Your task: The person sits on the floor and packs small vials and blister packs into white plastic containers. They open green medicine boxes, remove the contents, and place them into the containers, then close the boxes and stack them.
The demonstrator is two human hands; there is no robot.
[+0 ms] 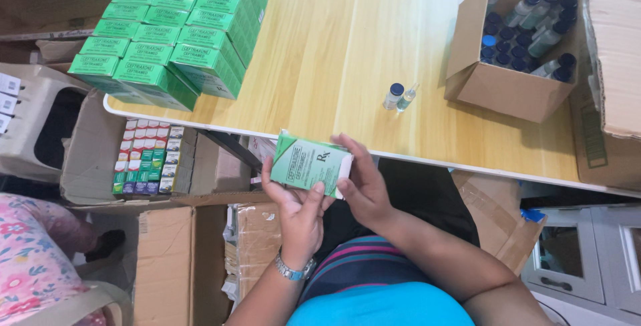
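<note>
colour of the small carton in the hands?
Green with a white end panel; the small carton is held by both hands, seen in the head view.

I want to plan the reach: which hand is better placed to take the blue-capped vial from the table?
Probably the right hand: it only grips the end of the green carton and lies nearer the vial. The left hand cradles the carton from below.

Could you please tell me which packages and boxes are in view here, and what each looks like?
Small carton: green and white, held by left hand and right hand.
Stacked cartons: green, table's far left.
Open cardboard box: brown, holds dark-capped vials, right.
Floor box: colourful small packs.
</note>
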